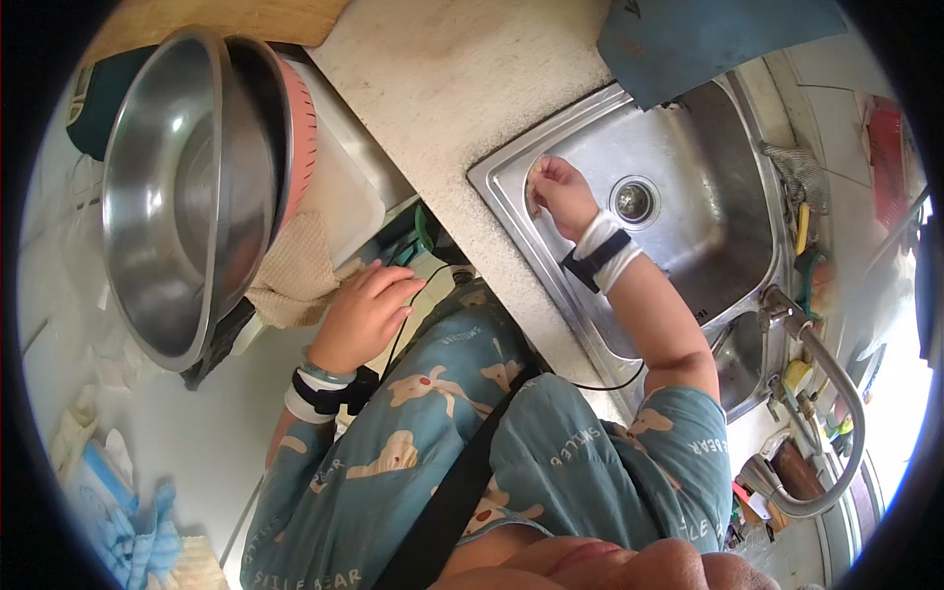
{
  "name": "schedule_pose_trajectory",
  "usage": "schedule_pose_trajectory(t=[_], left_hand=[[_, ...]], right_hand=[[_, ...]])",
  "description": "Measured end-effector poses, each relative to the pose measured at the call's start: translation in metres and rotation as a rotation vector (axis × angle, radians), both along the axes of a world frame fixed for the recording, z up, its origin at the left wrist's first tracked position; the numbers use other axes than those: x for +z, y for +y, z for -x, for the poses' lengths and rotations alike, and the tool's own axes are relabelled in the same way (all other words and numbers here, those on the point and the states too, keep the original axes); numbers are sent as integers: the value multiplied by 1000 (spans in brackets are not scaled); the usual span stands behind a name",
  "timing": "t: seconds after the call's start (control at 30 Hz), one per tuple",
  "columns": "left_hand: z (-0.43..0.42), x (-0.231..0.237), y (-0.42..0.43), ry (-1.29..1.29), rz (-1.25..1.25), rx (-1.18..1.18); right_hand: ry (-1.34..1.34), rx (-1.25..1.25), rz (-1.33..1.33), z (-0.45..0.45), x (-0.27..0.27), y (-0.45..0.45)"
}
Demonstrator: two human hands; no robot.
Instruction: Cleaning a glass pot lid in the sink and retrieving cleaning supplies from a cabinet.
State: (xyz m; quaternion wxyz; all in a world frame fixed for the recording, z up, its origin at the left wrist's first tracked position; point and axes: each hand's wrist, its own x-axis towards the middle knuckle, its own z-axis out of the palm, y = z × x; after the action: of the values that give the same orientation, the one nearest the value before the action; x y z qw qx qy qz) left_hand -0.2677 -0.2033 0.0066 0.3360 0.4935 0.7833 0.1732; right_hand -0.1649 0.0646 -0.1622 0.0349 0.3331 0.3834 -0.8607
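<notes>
My right hand (pixel 566 195) is inside the stainless steel sink (pixel 693 162), at its near left wall, left of the drain strainer (pixel 634 201). Its fingers are bunched on a small pale thing, perhaps a scrap or cloth, too small to name. My left hand (pixel 369 313) hangs beside the counter edge with its fingers apart and nothing in it. Just beyond it lies a beige textured cloth (pixel 291 265), near a large steel basin (pixel 166 199) that leans upright against a pink-sided basin (pixel 302 140).
A pale stone counter (pixel 435 81) surrounds the sink. A blue-grey sheet (pixel 708 44) overhangs the far corner of the sink. The flexible faucet (pixel 848 413) curves at the right. A grey mesh cloth (pixel 800 173) lies on the back ledge. A black cable (pixel 612 387) runs near my body.
</notes>
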Motion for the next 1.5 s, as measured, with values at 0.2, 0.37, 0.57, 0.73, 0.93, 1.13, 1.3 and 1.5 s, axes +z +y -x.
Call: schedule_pose_trajectory(t=[0.2, 0.37, 0.57, 0.73, 0.93, 1.13, 1.3, 1.5], left_hand=[[0, -3, -3, 26, -28, -3], [-1, -1, -2, 54, -67, 6], [-4, 0, -17, 52, -64, 59], [-3, -6, -20, 69, -63, 7], [-4, -1, -21, 55, -55, 41], [-5, 2, -18, 73, -74, 14], [-5, 0, -18, 68, -68, -12], [-4, -1, -17, 49, -37, -7]], right_hand=[[330, 269, -682, 2, 63, 0], [497, 603, -1793, 21, 62, 5], [261, 517, -1962, 16, 61, 39], [617, 723, -1948, 21, 69, 1], [354, 427, -1978, 13, 56, 30], [572, 479, -1668, 19, 65, 2], [377, 570, -1137, -30, 67, 11], [14, 772, -480, -104, 47, 31]])
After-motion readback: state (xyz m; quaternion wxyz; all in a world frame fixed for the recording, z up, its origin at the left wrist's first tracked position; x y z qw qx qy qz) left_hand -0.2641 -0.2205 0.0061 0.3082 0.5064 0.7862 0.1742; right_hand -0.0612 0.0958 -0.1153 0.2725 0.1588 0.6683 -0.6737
